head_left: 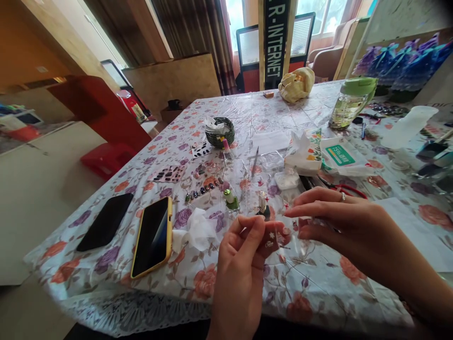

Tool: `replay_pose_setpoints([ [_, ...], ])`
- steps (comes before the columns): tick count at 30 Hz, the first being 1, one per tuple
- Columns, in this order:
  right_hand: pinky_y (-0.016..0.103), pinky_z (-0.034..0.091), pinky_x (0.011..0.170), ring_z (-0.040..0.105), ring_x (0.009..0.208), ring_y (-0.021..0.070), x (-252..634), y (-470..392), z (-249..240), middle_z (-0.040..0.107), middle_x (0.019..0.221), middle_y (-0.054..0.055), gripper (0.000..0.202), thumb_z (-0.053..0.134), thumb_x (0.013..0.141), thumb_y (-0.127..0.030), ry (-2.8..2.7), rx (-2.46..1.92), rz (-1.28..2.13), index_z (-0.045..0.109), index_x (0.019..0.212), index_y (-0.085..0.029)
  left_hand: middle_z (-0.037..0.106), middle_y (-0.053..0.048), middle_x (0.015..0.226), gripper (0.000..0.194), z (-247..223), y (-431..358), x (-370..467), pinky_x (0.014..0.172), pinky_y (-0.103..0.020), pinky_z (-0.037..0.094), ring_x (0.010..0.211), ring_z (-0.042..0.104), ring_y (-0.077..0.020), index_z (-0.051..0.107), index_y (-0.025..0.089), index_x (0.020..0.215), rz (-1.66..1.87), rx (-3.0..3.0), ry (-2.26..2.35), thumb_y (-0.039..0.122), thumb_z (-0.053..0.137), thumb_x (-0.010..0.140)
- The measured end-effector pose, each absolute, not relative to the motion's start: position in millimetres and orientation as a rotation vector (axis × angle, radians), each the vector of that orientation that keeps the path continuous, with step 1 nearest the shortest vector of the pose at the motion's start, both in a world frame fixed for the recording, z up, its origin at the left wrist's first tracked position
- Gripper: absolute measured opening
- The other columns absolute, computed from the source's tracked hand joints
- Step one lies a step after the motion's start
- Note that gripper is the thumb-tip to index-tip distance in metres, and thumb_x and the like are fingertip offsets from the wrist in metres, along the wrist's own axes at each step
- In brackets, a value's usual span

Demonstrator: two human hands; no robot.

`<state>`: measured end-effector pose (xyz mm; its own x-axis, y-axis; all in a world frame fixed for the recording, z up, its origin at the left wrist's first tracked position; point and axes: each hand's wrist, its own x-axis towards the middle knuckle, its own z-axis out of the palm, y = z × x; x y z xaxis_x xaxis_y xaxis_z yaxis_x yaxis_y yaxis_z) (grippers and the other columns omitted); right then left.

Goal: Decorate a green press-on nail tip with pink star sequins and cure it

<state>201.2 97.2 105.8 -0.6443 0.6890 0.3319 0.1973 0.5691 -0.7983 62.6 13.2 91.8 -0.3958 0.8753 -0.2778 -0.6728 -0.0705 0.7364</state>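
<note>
Looks like a makeshift nail workshop: polish bottles (231, 201), decorated false nails (204, 190), flowered tablecloth (191, 281), "INTERNET" sign (276, 42) behind!

The held sheet (272, 236) looks like thin, clear plastic with a gloss. The cover on the tabletop (322, 297) is smooth with a plasticky sheen. At near left, one phone (151, 236) shows a glossy, glassy face in a smooth yellow case (170, 236); beside it lies crumpled, matt tissue paper (200, 229). Farther off, a basket (223, 139) is roughly woven; at far right, a jug (341, 111) is transparent, its green lid (357, 86) smooth plastic.
</note>
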Motion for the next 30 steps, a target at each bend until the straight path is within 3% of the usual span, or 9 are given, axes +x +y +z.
replay_pose_setpoints([
  [8, 0.013, 0.051, 0.059, 0.063, 0.079, 0.0097, 203.1, 98.3, 107.4, 0.065, 0.097, -0.003, 0.021, 0.06, 0.082, -0.024, -2.056, -0.746, 1.163, 0.068, 0.096, -0.035, 0.07, 0.002, 0.067, 0.007, 89.5, 14.9, 61.2, 0.061, -0.018, 0.056, 0.062, 0.067, -0.0093, 0.058, 0.017, 0.072, 1.767, 0.316, 1.023, 0.016, 0.065, 0.075],
  [15, 0.01, 0.048, 0.066, 0.06, 0.084, 0.0069, 202.0, 98.6, 105.6, 0.064, 0.098, -0.005, 0.02, 0.061, 0.081, -0.024, -2.035, -0.768, 1.213, 0.067, 0.096, -0.036, 0.068, 0.002, 0.07, 0.007, 92.5, 10.3, 65.0, 0.066, -0.023, 0.057, 0.065, 0.066, -0.0103, 0.057, 0.016, 0.073, 1.859, 0.465, 1.193, 0.018, 0.061, 0.078],
  [19, 0.014, 0.05, 0.066, 0.06, 0.078, 0.0075, 202.2, 99.7, 100.4, 0.063, 0.099, -0.003, 0.025, 0.066, 0.076, -0.027, -2.022, -0.746, 1.345, 0.066, 0.1, -0.033, 0.068, 0.003, 0.073, 0.008, 92.9, 10.9, 67.6, 0.07, -0.023, 0.056, 0.069, 0.066, -0.0091, 0.055, 0.016, 0.073, 1.909, 0.531, 1.236, 0.016, 0.059, 0.08],
  [30, 0.015, 0.051, 0.057, 0.064, 0.066, 0.0076, 196.7, 92.9, 99.2, 0.066, 0.08, -0.005, 0.022, 0.07, 0.073, -0.026, -1.941, -0.761, 1.25, 0.067, 0.095, -0.029, 0.068, 0.003, 0.072, 0.016, 92.8, 11.4, 74.0, 0.069, -0.017, 0.053, 0.069, 0.066, -0.0086, 0.053, 0.018, 0.083, 1.737, 0.478, 1.252, 0.017, 0.066, 0.075],
])
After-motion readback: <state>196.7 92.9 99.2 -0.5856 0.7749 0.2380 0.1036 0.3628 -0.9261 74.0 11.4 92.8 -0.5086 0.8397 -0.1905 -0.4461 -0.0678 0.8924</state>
